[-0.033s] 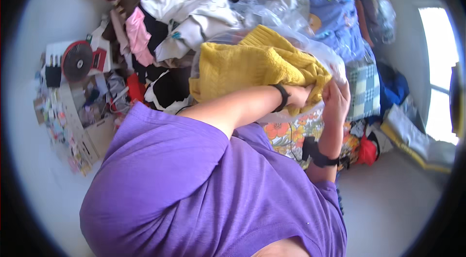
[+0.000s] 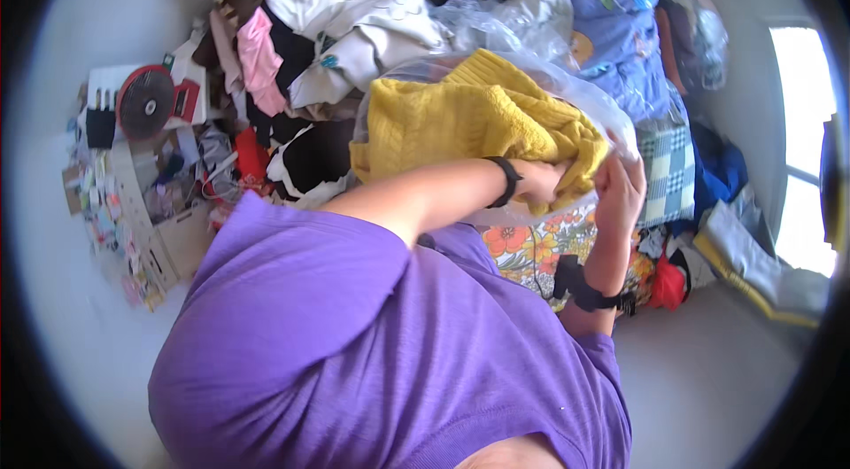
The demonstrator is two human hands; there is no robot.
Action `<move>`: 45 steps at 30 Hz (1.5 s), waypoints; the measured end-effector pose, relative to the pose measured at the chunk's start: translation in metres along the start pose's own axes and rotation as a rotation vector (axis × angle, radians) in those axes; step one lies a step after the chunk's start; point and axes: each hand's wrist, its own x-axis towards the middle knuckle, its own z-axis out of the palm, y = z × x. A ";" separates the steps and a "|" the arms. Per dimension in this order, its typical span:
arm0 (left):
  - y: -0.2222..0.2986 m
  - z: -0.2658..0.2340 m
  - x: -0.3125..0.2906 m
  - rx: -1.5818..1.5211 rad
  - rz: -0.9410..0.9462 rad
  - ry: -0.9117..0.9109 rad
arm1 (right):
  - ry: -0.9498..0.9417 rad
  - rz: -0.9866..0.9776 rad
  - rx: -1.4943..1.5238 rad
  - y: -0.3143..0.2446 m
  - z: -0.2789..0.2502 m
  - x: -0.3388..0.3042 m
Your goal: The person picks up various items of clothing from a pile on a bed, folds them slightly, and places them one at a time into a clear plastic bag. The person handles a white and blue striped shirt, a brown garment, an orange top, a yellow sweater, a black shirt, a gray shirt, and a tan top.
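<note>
A yellow cable-knit sweater lies bunched in the mouth of a clear plastic bag. My left hand, with a black band at its wrist, reaches across and is closed on the sweater's near right part. Folds of the knit hide some of its fingertips. To the right, my right hand is raised, its fingers pinched on the bag's rim beside the sweater. A black strap with a small device sits on my right forearm.
Heaped clothes and bagged blue fabric lie beyond the bag. Flowered cloth shows beneath it. A red-rimmed fan stands left. On the right are a checked cushion and a grey-yellow bag.
The whole view has shifted slightly. Both hands keep their holds on the sweater and the bag's rim, with barely any movement.
</note>
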 end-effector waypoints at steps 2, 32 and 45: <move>-0.023 -0.005 -0.024 -0.074 0.279 0.056 | 0.096 -0.074 -0.031 0.006 -0.019 0.006; -0.186 -0.027 -0.235 -1.577 -0.384 0.135 | -0.140 0.396 0.089 0.073 0.087 -0.041; -0.114 -0.099 -0.134 -0.436 0.130 0.608 | -0.015 0.096 -0.157 0.062 0.069 -0.024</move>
